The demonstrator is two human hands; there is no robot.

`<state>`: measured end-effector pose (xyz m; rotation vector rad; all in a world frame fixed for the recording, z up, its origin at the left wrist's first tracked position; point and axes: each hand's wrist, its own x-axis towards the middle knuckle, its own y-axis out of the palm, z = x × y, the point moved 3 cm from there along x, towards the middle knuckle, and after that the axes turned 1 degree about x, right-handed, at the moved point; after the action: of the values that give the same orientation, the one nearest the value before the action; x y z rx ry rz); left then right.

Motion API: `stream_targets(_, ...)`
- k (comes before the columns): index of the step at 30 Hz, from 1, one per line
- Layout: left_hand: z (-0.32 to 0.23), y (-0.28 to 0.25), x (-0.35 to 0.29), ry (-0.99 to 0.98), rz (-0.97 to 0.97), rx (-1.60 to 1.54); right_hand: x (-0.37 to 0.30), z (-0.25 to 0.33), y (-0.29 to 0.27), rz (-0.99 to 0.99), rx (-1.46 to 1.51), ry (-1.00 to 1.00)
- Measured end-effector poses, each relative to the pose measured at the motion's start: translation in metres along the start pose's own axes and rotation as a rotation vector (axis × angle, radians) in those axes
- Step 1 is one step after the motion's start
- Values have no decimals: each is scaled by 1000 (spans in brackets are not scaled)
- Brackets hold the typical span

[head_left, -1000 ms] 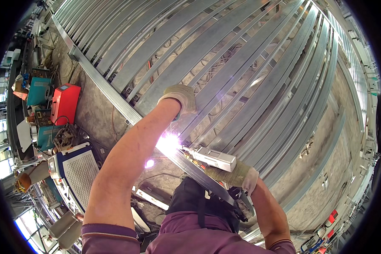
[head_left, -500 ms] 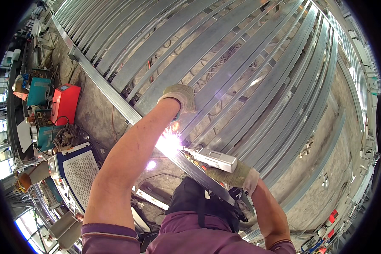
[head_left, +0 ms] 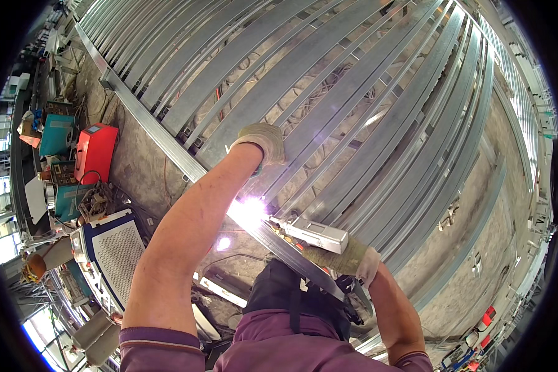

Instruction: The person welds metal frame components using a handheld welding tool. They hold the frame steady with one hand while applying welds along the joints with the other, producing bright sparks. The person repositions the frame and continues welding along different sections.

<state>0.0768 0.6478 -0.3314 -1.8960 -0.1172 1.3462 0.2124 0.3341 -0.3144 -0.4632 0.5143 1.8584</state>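
Note:
My right hand (head_left: pixel 347 257), in a pale work glove, is closed round a silver, box-shaped handheld welding gun (head_left: pixel 316 234). The gun points left at a glaring white weld spot (head_left: pixel 249 212) on the long metal rail (head_left: pixel 186 162). Beyond the glare, my left hand (head_left: pixel 260 141), also gloved, lies over a grey metal slat (head_left: pixel 226 137) of the frame. Its fingers are curled under, so what they hold is hidden. My left forearm passes just left of the weld spot. Glare hides the joint itself.
Grey slats fill the far side, with loose cables (head_left: pixel 338 87) on the floor beneath. To the left stand a red machine (head_left: pixel 96 152), teal machines (head_left: pixel 59 135) and a white-and-blue cabinet (head_left: pixel 118 257) with a perforated panel. Red items (head_left: pixel 487 319) lie at the lower right.
The orange sparks above the weld spot have faded, and its glow looks whiter. Both hands and the welding gun hold nearly the same place.

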Motion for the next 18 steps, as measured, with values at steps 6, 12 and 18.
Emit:
stream_targets(6, -2, -3, -3, 10, -9, 1, -5, 0, -4, 34, 31, 129)
stream_targets(12, 0, -3, -1, 3, -3, -6, -7, 3, -2, -12, 13, 70)
stream_targets(18, 0, 0, 2, -3, 4, 5, -12, 24, -5, 32, -80, 264)
